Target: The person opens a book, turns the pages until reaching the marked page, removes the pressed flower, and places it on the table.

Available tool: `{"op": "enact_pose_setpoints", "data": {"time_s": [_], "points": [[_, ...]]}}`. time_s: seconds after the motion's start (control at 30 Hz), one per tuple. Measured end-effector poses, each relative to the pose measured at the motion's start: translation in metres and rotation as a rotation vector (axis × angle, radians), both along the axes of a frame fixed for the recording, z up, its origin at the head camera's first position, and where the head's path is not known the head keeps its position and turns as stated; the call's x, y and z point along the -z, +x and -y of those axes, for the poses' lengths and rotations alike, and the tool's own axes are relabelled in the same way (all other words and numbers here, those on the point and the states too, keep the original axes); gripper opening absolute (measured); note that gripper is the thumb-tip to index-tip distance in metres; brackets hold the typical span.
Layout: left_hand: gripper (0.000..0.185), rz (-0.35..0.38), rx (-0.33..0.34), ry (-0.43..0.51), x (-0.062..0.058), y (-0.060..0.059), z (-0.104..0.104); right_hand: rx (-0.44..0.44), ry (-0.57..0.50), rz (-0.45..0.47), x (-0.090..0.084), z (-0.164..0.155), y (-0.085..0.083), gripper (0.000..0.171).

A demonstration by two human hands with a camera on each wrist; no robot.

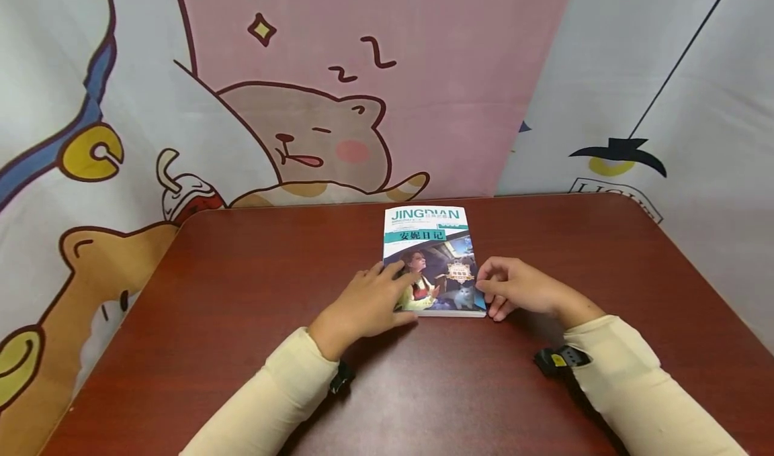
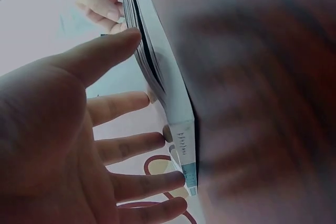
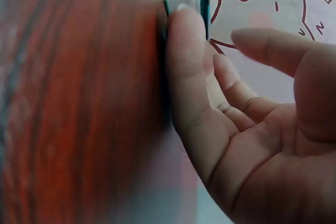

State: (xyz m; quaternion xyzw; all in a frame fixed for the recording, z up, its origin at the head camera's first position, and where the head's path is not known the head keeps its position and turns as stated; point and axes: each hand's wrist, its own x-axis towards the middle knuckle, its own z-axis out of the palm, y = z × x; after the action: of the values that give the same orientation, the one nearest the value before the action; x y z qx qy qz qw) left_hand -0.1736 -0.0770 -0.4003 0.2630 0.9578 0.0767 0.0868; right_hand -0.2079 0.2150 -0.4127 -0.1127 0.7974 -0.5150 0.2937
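Book (image 1: 431, 254) lies flat, cover up, near the middle of the dark red-brown wooden surface (image 1: 242, 295), a little toward the far edge. Paperback, white upper cover with "JINGDIAN" in teal letters, a teal band with Chinese characters below it, and a picture of a seated figure with a cat on the lower half. Spine on the book's left side; page edges face right. The left wrist view shows the spine (image 2: 181, 140) with small print and a teal patch at its end, and the pages (image 2: 149, 61) slightly fanned.

Left hand (image 1: 369, 305) rests flat on the lower left corner of the cover, fingers (image 2: 126, 148) straight and spread; its grip is open, pressing down only. Right hand (image 1: 520, 288) sits against the lower right corner of the book, fingers loosely curled; the right wrist view shows the thumb (image 3: 184, 66) pressed along the page edge. Its grip looks loose, touching rather than clasping the book.

Both arms wear cream sleeves (image 1: 272, 402); a small black device (image 1: 559, 360) is strapped at the right wrist.

Behind the surface hangs a cartoon cloth backdrop (image 1: 314, 127) showing a sleeping bear on pink, with a second pale cloth (image 1: 665, 107) to the right. Nothing lies between hands and book.
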Motion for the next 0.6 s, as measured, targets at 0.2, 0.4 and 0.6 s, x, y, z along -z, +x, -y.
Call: {"op": "enact_pose_setpoints", "data": {"time_s": [0.2, 0.4, 0.6], "points": [[0.067, -0.017, 0.005, -0.009, 0.001, -0.001, -0.001, 0.0, -0.016, 0.059, 0.005, -0.006, 0.0, 0.024], [0.066, -0.038, 0.013, 0.001, -0.001, -0.001, 0.0, -0.015, -0.027, 0.064, 0.008, -0.008, -0.004, 0.022], [0.066, -0.027, 0.017, 0.03, -0.001, -0.003, 0.001, -0.024, -0.066, 0.1, 0.012, -0.011, -0.008, 0.02]]}}
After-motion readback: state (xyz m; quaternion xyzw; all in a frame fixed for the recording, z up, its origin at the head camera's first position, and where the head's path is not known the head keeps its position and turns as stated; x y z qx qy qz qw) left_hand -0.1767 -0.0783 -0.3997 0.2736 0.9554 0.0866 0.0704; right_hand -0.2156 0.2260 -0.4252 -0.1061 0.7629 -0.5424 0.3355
